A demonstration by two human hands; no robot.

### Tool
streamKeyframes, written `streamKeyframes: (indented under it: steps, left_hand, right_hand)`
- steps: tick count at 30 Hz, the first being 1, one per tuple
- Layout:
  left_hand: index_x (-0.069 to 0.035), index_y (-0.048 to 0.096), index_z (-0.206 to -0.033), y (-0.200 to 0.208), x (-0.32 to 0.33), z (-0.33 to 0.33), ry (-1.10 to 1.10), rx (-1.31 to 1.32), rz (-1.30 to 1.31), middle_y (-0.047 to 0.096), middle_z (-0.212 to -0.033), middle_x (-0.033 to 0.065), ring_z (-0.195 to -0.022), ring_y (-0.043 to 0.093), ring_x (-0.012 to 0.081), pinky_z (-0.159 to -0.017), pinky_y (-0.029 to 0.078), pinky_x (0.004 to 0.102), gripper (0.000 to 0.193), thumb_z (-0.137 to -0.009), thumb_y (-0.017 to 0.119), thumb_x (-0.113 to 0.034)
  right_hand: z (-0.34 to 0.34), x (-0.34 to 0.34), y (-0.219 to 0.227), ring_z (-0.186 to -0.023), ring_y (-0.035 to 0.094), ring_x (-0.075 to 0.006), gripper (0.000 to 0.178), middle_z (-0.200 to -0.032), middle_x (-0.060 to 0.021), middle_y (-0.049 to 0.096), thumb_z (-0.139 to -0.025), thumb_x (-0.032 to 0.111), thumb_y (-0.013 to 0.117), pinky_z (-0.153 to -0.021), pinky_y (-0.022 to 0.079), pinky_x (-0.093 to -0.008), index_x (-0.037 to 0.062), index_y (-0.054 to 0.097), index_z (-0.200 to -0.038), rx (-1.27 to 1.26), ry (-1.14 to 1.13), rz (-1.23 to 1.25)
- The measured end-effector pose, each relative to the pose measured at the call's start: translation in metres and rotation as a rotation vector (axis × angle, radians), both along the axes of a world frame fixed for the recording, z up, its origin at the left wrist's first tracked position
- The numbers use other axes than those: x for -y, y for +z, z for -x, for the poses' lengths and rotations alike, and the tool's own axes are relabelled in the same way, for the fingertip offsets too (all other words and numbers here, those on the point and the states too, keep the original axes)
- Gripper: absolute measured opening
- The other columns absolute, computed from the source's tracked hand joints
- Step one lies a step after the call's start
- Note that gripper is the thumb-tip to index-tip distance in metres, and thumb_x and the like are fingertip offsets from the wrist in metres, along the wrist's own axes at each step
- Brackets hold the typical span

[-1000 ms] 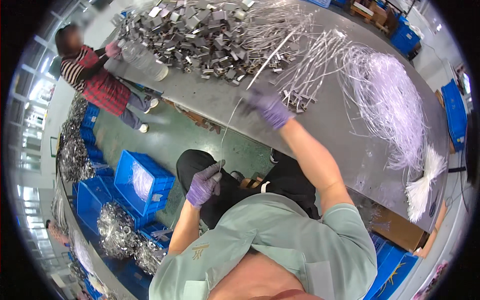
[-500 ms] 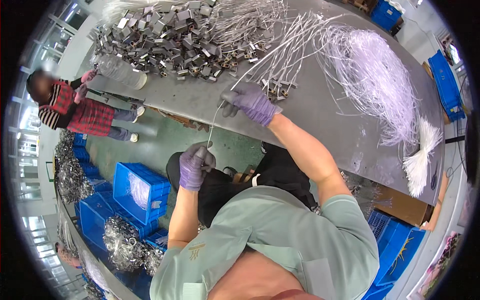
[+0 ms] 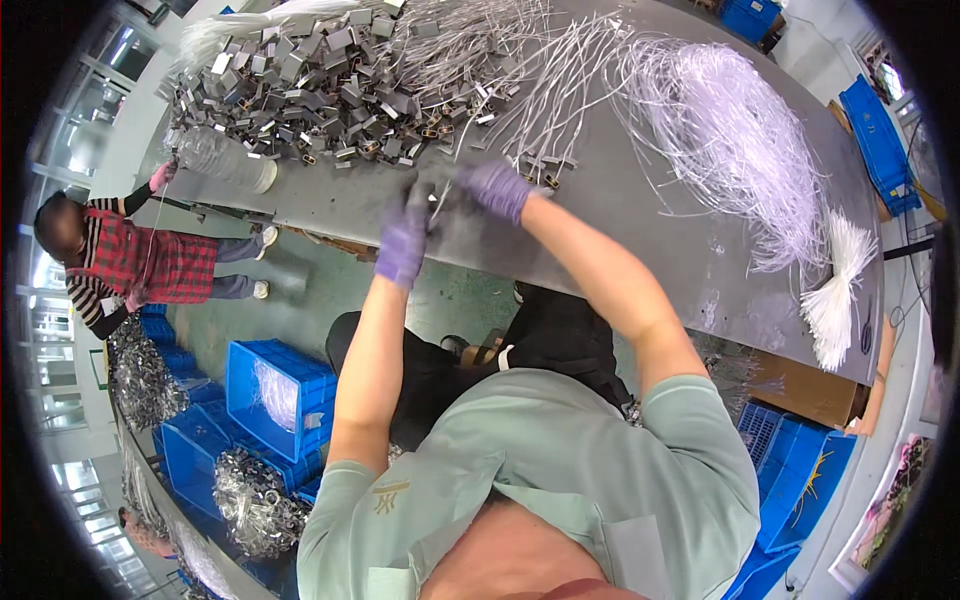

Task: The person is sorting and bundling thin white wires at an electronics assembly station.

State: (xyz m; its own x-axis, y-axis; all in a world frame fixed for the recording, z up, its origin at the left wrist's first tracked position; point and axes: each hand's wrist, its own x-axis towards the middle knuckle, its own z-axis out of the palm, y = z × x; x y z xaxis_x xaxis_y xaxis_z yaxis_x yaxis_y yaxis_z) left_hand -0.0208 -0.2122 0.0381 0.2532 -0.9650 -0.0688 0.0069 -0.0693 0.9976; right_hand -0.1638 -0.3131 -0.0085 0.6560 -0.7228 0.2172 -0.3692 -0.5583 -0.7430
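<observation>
Working a pale strand point(image 3: 443, 196) between left hand point(image 3: 404, 240) and, at its two o'clock, right hand point(image 3: 493, 190), grips too blurred to tell, I likely need steadiness next.

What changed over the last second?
The left hand moved forward from over the lap to the near edge of the table, closer to the right hand. Grip on the pale strand: too blurred to tell. Unchanged: metal-piece pile, clear strand bundle.
</observation>
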Motion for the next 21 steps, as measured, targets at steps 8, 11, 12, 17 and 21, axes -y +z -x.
streamKeyframes:
  steps: [8,11,12,17,21]
  left_hand:
    - [0.000,0.052,-0.116,-0.090,-0.042,-0.067,-0.085,0.394,0.064,0.057,-0.104,0.0139,-0.095,0.055,0.0200,-0.082,0.045,0.0306,0.041,-0.083,0.063,-0.023]
    - [0.000,0.055,-0.110,-0.122,-0.071,-0.093,-0.130,0.326,-0.114,0.059,-0.097,0.0100,-0.090,0.054,0.0170,-0.083,0.044,0.0288,0.033,-0.086,0.061,-0.022]
    - [0.000,0.055,-0.110,-0.130,-0.076,-0.092,-0.129,0.321,-0.114,0.059,-0.097,0.0100,-0.090,0.054,0.0170,-0.083,0.044,0.0288,0.033,-0.086,0.061,-0.022]
    - [-0.002,0.055,-0.114,-0.145,-0.093,-0.090,-0.115,0.209,-0.135,0.060,-0.099,0.0069,-0.089,0.057,0.0155,-0.074,0.046,0.0276,0.039,-0.085,0.061,-0.027]
    - [-0.002,0.055,-0.113,-0.156,-0.096,-0.091,-0.123,0.115,-0.254,0.061,-0.093,0.0069,-0.081,0.059,0.0145,-0.069,0.047,0.0266,0.036,-0.086,0.060,-0.024]
  right_hand:
    - [0.173,0.065,-0.022,-0.089,0.062,-0.0377,0.034,-0.096,-0.0242,0.062,-0.080,0.028,0.049,-0.078,0.049,-0.0418,0.0034,0.065,-0.097,-0.434,-0.853,0.013]
    - [0.220,0.063,-0.032,-0.090,0.062,-0.0374,0.034,-0.096,-0.0245,0.062,-0.078,0.027,0.050,-0.078,0.049,-0.0432,0.0042,0.066,-0.098,-0.635,-0.851,0.045]
    - [0.233,0.069,-0.052,-0.091,0.062,-0.0370,0.033,-0.096,-0.0241,0.062,-0.078,0.026,0.050,-0.079,0.049,-0.0442,0.0037,0.066,-0.097,-0.724,-0.899,0.026]
    - [0.236,0.090,-0.062,-0.094,0.062,-0.0348,0.030,-0.096,-0.0222,0.063,-0.077,0.021,0.053,-0.080,0.049,-0.0436,0.0022,0.066,-0.095,-0.871,-0.891,-0.044]
    - [0.267,0.123,-0.102,-0.087,0.064,-0.0354,0.026,-0.092,-0.0207,0.065,-0.077,0.018,0.052,-0.074,0.051,-0.0427,0.0033,0.068,-0.091,-1.004,-0.611,0.082]
